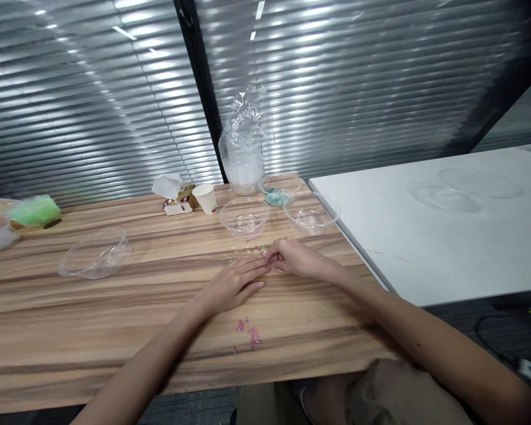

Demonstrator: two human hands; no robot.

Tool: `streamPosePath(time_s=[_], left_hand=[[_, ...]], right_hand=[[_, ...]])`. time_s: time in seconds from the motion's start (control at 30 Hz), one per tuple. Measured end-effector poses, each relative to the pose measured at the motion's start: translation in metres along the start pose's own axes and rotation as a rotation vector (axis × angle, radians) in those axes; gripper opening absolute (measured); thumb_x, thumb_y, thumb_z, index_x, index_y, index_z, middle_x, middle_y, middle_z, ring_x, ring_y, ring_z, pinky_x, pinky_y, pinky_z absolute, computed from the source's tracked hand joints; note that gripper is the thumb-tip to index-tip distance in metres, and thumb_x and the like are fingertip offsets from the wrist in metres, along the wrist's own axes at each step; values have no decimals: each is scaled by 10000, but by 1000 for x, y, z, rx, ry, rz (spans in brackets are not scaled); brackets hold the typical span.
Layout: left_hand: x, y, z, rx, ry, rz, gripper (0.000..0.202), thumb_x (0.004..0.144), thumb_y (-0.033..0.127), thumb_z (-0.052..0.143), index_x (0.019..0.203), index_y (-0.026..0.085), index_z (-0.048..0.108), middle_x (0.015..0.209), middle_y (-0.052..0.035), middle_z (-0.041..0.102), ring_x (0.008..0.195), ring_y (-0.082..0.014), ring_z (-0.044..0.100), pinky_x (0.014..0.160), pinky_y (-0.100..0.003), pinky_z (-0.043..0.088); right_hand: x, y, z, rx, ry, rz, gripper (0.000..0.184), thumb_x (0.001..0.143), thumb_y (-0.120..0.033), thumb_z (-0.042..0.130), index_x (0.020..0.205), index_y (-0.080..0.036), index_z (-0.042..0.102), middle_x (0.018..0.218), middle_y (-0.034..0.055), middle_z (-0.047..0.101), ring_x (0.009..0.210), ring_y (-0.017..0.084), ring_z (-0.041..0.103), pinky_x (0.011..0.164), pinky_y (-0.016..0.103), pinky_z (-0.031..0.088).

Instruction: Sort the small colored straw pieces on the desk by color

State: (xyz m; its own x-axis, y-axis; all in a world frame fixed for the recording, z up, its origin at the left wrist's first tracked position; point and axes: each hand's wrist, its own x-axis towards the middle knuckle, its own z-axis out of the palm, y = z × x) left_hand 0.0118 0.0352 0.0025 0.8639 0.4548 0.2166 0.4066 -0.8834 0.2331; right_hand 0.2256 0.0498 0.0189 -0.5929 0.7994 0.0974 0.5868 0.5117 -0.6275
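Note:
My left hand lies flat on the wooden table, fingers stretched out towards my right hand. The right fingers are bent and pinched together at the left fingertips; whatever is between them is hidden. Small shiny yellowish and pink flakes are spread on the wood just beyond the fingertips. Nearer to me lie several loose pink pieces. Behind the hands stand two clear plastic bowls, one at the left with a little pink near its base and one at the right.
Another clear bowl holds blue-green bits. Further back stands a plastic-wrapped stack, with a paper cup and tissue box beside it. Leftward are a tilted clear bowl and a green bag. A white table adjoins at right.

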Motion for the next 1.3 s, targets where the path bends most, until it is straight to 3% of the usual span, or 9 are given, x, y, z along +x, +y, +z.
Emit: streamPosePath(time_s=[1.3], left_hand=[[1,0,-1,-6,32,0,376,929,270,413,1298,214,457,1330,-84,484,1233,-210,440,1023,-413,387]], right_hand=[[0,6,4,-45,1,43,180,749,-99,550,842,-147,697,730,37,669,630,135,573,559,198,352]])
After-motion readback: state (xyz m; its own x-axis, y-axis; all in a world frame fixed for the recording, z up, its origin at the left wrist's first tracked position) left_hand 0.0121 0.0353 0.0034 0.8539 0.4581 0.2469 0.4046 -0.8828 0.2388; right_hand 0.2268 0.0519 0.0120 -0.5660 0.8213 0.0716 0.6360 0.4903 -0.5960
